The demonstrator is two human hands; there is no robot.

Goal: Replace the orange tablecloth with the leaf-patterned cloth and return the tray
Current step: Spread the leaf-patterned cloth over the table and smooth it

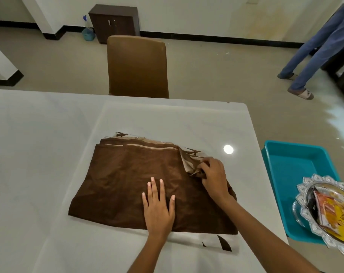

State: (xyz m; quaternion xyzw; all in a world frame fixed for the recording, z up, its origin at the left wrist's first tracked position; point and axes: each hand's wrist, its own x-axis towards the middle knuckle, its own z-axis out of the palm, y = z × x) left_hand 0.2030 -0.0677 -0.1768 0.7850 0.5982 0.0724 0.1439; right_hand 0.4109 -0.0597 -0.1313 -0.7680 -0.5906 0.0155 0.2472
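Observation:
A folded cloth (124, 182) lies on the white table (39, 144); its top face is plain brown, and white layers with brown leaf shapes show at its far, right and near edges. My left hand (159, 205) presses flat on the brown face near the front edge, fingers straight. My right hand (213, 176) pinches the folded layers at the cloth's right edge. A silver ornate tray (304, 194) holding snack packets sits at the far right, resting on a teal plastic bin (289, 166). No orange tablecloth is visible.
A brown chair (137, 66) stands at the table's far side. Behind it are a dark cabinet (114, 21) and a blue spray bottle (88, 31). A person's jeans-clad legs (320, 48) stand at the upper right.

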